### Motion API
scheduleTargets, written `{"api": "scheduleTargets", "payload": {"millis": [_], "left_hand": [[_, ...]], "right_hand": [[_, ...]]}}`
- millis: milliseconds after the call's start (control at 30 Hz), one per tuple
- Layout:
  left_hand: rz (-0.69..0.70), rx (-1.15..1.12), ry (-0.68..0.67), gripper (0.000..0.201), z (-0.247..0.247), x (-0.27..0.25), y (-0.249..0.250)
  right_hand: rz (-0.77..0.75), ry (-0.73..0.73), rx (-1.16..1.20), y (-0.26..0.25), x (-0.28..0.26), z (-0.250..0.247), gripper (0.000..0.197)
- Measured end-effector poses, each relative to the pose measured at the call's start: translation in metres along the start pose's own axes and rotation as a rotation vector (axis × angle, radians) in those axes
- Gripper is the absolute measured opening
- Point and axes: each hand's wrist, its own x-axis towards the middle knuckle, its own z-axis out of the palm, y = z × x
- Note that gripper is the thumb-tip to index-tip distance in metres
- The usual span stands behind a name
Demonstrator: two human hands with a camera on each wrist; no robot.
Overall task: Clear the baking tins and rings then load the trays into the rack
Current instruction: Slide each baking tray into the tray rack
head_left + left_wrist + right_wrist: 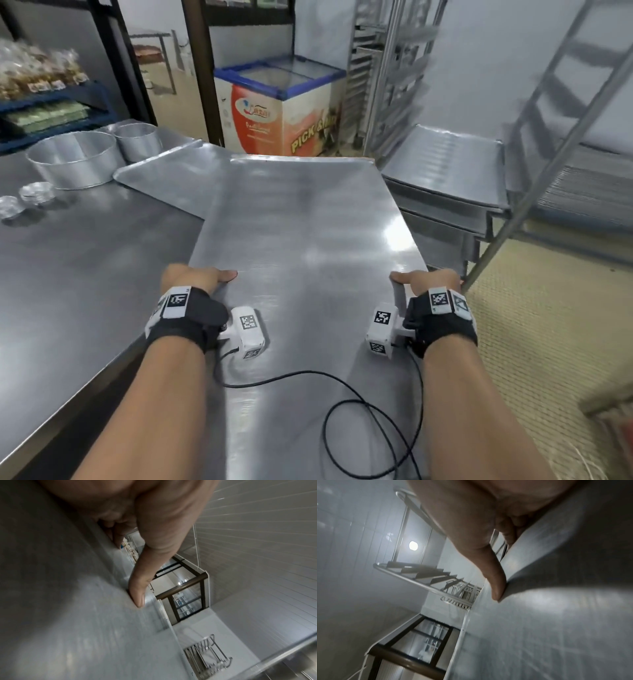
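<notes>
I hold a large flat metal tray [301, 219] in front of me, level, above the table's right end. My left hand [191, 277] grips its left edge, thumb on top and fingers underneath; the thumb [137, 588] lies flat on the tray [68, 601]. My right hand [424, 281] grips the right edge the same way, its thumb [496, 582] pressed on the tray [556, 615]. A second tray [171, 178] lies on the table beyond. Two round baking tins, a large tin [73, 159] and a smaller tin [138, 141], stand at the back left. The tray rack [561, 120] stands to the right.
The steel table [68, 260] carries small clear cups [37, 193] at its left. Stacked trays [448, 171] sit low on the right beside the rack. A chest freezer [277, 106] stands ahead, and a second rack [383, 75] behind it. A black cable [342, 411] hangs from my wrists.
</notes>
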Motion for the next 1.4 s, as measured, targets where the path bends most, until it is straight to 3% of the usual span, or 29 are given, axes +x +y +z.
{"api": "scheduleTargets", "payload": {"millis": [100, 233, 400, 633, 767, 833, 933, 1233, 1400], "left_hand": [[0.041, 0.029, -0.021, 0.071, 0.023, -0.042, 0.012], [0.115, 0.073, -0.077, 0.074, 0.057, -0.071, 0.015], [0.156, 0.095, -0.140, 0.059, 0.093, -0.102, 0.019], [0.247, 0.145, -0.168, 0.064, 0.141, -0.122, 0.034], [0.299, 0.172, -0.224, 0.051, 0.166, -0.117, 0.049], [0.318, 0.210, -0.262, 0.054, 0.179, -0.106, 0.058], [0.276, 0.205, -0.274, 0.050, 0.199, -0.091, 0.076], [0.291, 0.232, -0.325, 0.070, 0.265, -0.024, 0.144], [0.332, 0.283, -0.334, 0.066, 0.294, 0.005, 0.171]], "right_hand": [[0.010, 0.055, 0.041, 0.017, 0.003, -0.042, 0.048], [0.037, 0.142, 0.079, 0.039, 0.006, -0.091, 0.060], [0.033, 0.167, 0.165, 0.061, 0.012, -0.143, 0.051], [0.064, 0.250, 0.215, 0.078, 0.030, -0.180, 0.038], [0.099, 0.280, 0.206, 0.075, 0.047, -0.182, 0.041], [0.112, 0.285, 0.196, 0.070, 0.060, -0.180, 0.041], [0.124, 0.290, 0.199, 0.061, 0.084, -0.172, 0.042], [0.190, 0.335, 0.248, 0.018, 0.159, -0.133, 0.049], [0.224, 0.375, 0.273, -0.005, 0.188, -0.112, 0.033]]}}
